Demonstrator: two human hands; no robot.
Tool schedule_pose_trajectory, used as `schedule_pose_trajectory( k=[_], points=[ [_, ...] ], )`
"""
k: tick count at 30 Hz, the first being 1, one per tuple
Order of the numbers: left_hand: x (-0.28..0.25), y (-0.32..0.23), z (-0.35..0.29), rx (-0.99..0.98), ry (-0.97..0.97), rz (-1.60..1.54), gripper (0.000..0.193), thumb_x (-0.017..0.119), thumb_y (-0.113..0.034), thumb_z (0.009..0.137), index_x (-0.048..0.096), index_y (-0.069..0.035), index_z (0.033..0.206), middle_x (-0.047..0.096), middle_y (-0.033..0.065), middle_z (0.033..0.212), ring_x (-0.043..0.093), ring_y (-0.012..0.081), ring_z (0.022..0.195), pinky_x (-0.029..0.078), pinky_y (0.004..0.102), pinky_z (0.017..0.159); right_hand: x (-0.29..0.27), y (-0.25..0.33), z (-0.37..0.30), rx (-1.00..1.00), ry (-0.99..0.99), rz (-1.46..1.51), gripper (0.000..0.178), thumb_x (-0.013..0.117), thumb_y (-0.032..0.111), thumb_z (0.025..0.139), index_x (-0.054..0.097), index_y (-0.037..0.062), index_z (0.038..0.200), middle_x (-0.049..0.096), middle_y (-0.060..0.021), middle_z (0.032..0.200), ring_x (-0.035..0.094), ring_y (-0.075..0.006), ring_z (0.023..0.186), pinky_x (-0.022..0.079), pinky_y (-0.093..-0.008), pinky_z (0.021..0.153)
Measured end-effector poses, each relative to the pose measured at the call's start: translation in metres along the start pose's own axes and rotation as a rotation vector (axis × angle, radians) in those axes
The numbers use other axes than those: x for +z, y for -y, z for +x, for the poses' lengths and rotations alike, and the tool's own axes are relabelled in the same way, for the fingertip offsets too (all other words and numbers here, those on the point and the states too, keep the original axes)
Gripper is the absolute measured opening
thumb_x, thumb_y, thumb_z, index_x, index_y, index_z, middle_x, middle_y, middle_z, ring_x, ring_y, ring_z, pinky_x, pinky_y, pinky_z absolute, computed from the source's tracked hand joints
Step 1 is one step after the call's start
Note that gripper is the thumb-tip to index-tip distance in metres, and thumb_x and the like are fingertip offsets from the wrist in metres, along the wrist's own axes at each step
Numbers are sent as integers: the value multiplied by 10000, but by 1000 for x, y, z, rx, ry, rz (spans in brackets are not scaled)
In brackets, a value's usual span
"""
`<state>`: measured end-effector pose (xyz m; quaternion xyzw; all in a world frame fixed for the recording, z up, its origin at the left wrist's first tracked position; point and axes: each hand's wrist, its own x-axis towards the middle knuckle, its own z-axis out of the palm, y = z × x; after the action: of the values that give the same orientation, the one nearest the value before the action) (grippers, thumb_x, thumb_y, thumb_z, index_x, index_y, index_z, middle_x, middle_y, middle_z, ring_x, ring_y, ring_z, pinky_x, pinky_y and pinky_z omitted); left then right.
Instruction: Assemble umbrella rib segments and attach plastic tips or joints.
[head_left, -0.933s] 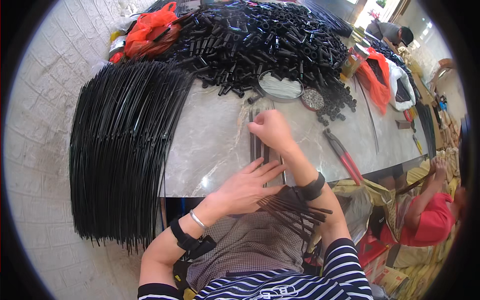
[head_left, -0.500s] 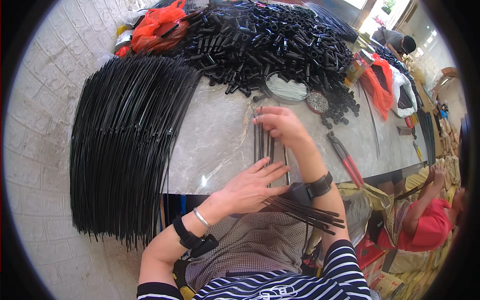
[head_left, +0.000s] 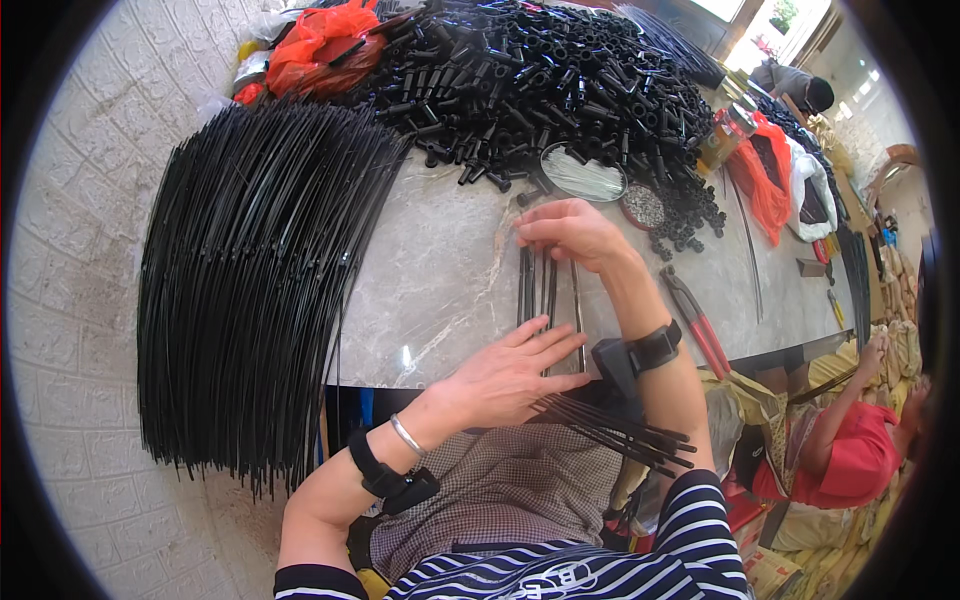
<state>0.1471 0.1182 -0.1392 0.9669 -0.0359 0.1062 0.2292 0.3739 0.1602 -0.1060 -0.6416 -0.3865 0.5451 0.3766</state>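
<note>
My left hand [head_left: 505, 378] lies palm down at the table's front edge, fingers stretched and spread over several thin black rods. The upper parts of these black rods [head_left: 551, 290] lie roughly side by side on the table, pointing away from me. More black rod ends [head_left: 640, 436] stick out below my left hand toward my right forearm. My right hand [head_left: 580, 235] hovers at the far ends of the rods, thumb and fingers drawn together. Whatever sits between its fingertips is too small to make out. A round tin of thin white sticks [head_left: 584, 176] stands just beyond it.
A thick stack of long black rods [head_left: 250, 290] hangs over the table's left edge. Black tubular parts [head_left: 540, 80] are heaped at the back. Red-handled pincers [head_left: 700, 320] and a small dish of metal bits [head_left: 643, 207] lie to the right. Another person [head_left: 850, 455] sits at far right.
My right hand's fingers have drawn together, and its arm has shifted slightly right. The left hand stays spread over the rods. The whole view has shifted a little.
</note>
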Motion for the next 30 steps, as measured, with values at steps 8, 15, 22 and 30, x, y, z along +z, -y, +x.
schedule_pose_trajectory(
  k=[8,15,22,30],
  points=[
    [-4,0,2,13,34,25,576,653,-209,874,528,-258,1434,333,117,1600,327,290,1473,221,490,1231,1,-3,-1,-84,28,61,265,729,136,874,652,-23,1071,733,-127,953,716,-169,832,569,-255,691],
    [-2,1,0,11,28,-5,629,674,-180,837,520,-258,1441,328,115,1602,315,293,1479,216,494,1235,2,-7,2,-152,59,93,157,692,87,901,623,-4,1008,731,-136,916,706,-152,768,562,-241,631],
    [-5,0,2,1,49,-13,666,693,-182,811,512,-264,1446,321,109,1607,311,290,1481,216,491,1238,1,-6,0,-160,81,58,224,706,131,889,630,-5,1050,712,-112,946,691,-157,826,552,-257,693],
    [-1,2,1,24,31,-17,623,697,-189,821,534,-244,1420,341,110,1592,311,291,1479,211,493,1239,-10,1,4,-124,203,0,189,731,100,888,635,7,1021,716,-90,900,699,-132,799,577,-231,689]
  ],
)
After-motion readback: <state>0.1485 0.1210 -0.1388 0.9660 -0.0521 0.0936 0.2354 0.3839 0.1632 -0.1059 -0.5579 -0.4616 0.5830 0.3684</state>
